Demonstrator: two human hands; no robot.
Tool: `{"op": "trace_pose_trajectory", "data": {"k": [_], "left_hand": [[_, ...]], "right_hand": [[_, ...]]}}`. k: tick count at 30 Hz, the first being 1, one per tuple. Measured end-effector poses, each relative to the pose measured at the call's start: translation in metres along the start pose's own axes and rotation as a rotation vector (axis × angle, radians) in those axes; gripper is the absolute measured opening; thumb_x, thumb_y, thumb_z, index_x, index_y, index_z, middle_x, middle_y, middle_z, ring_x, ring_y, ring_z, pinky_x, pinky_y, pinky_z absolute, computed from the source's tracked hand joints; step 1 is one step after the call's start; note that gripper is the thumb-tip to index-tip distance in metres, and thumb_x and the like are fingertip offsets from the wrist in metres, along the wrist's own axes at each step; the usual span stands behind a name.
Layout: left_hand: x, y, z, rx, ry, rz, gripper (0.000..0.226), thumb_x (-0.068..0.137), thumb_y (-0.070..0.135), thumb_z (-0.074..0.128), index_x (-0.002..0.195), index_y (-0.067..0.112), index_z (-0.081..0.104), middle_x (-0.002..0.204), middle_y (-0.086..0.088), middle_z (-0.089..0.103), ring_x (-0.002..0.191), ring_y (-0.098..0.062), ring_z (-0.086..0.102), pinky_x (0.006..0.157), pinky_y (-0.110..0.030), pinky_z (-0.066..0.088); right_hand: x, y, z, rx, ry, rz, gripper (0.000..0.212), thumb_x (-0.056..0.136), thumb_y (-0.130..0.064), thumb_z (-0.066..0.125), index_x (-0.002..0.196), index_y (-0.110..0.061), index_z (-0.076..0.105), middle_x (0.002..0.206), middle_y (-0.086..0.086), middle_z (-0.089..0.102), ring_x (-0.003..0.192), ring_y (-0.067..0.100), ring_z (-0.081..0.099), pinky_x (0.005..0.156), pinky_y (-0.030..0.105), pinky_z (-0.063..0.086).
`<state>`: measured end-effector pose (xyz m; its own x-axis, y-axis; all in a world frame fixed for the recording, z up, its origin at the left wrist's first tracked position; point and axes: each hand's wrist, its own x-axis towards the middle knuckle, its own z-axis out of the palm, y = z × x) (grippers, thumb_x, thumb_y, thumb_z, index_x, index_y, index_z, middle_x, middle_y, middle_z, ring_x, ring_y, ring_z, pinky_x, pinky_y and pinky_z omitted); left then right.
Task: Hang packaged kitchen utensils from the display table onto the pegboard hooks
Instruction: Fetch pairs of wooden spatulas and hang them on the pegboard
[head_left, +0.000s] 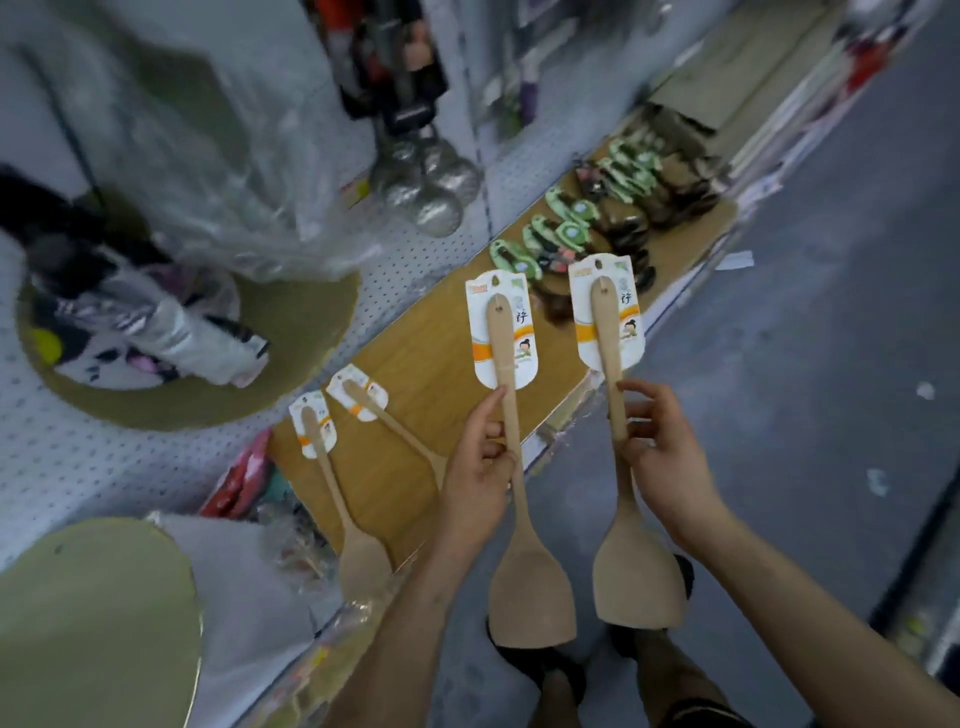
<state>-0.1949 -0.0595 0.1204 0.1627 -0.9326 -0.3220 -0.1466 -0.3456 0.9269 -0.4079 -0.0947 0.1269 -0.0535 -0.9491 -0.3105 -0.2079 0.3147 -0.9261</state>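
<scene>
Pegboard (78, 457) backs the table (415, 364), two spatulas (332, 467) at its near edge; your left hand (475, 467) and right hand (660, 447) each pinch a carded spatula (506, 415) mid-handle, lifted clear, so next thread card holes onto hooks.

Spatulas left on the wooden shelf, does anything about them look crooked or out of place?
Slightly. The two spatulas on the wooden shelf lie at different angles, handles converging, and the nearer one's blade overhangs the shelf's front edge. No visible damage.
</scene>
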Motion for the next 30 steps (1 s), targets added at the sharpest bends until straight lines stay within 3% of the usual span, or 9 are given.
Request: {"op": "trace_pose_trajectory", "data": {"k": [5, 9, 11, 17, 21, 26, 30], "left_hand": [[0.008, 0.058, 0.085, 0.055, -0.200, 0.039, 0.077, 0.101, -0.010, 0.056, 0.145, 0.053, 0.049, 0.118, -0.013, 0.063, 0.104, -0.027, 0.061, 0.090, -0.037, 0.054], [0.012, 0.094, 0.152, 0.024, -0.255, 0.076, 0.073, 0.098, -0.012, 0.056, 0.144, 0.045, 0.057, 0.106, 0.001, 0.064, 0.091, -0.013, 0.060, 0.079, -0.020, 0.051], [0.013, 0.114, 0.182, 0.004, -0.266, 0.092, 0.068, 0.100, -0.011, 0.057, 0.148, 0.038, 0.058, 0.107, 0.001, 0.067, 0.094, -0.014, 0.062, 0.080, -0.019, 0.051], [0.019, 0.164, 0.274, -0.027, -0.313, 0.131, 0.068, 0.099, -0.017, 0.052, 0.145, 0.033, 0.057, 0.108, -0.010, 0.066, 0.093, -0.016, 0.062, 0.078, -0.017, 0.051], [0.031, 0.179, 0.324, 0.013, -0.384, 0.143, 0.067, 0.099, -0.013, 0.054, 0.149, 0.031, 0.058, 0.106, -0.003, 0.068, 0.089, -0.007, 0.062, 0.075, -0.015, 0.050], [0.067, 0.199, 0.368, 0.054, -0.459, 0.160, 0.060, 0.091, 0.020, 0.066, 0.147, 0.041, 0.059, 0.102, 0.013, 0.070, 0.088, 0.001, 0.064, 0.074, -0.014, 0.051], [0.116, 0.222, 0.404, 0.103, -0.504, 0.194, 0.061, 0.100, -0.001, 0.065, 0.150, 0.034, 0.057, 0.108, 0.004, 0.070, 0.092, -0.001, 0.065, 0.081, -0.015, 0.052]], "right_hand": [[-0.010, -0.018, -0.088, 0.082, 0.114, -0.005, 0.053, 0.093, -0.010, 0.064, 0.134, -0.042, 0.056, 0.109, -0.012, 0.069, 0.101, 0.013, 0.066, 0.083, 0.030, 0.057], [-0.012, -0.021, -0.157, 0.080, 0.177, -0.033, 0.060, 0.096, -0.002, 0.063, 0.134, -0.048, 0.055, 0.107, -0.023, 0.068, 0.096, 0.004, 0.065, 0.076, 0.016, 0.054], [-0.010, -0.026, -0.192, 0.099, 0.201, -0.041, 0.063, 0.097, 0.000, 0.064, 0.134, -0.050, 0.055, 0.108, -0.024, 0.067, 0.095, 0.003, 0.064, 0.076, 0.014, 0.054], [-0.001, -0.037, -0.277, 0.178, 0.288, -0.074, 0.053, 0.101, -0.008, 0.067, 0.134, -0.048, 0.056, 0.108, -0.020, 0.068, 0.096, 0.005, 0.064, 0.079, 0.018, 0.055], [0.010, -0.036, -0.317, 0.214, 0.382, -0.053, 0.046, 0.102, -0.016, 0.069, 0.134, -0.046, 0.057, 0.107, -0.018, 0.068, 0.096, 0.007, 0.065, 0.080, 0.025, 0.059], [0.045, -0.034, -0.354, 0.217, 0.467, -0.006, 0.051, 0.103, -0.010, 0.066, 0.134, -0.049, 0.055, 0.113, -0.012, 0.067, 0.097, 0.009, 0.064, 0.086, 0.035, 0.060], [0.089, -0.040, -0.380, 0.224, 0.506, 0.021, 0.052, 0.102, -0.007, 0.064, 0.135, -0.047, 0.055, 0.115, -0.003, 0.066, 0.099, 0.014, 0.064, 0.088, 0.040, 0.059]]}}
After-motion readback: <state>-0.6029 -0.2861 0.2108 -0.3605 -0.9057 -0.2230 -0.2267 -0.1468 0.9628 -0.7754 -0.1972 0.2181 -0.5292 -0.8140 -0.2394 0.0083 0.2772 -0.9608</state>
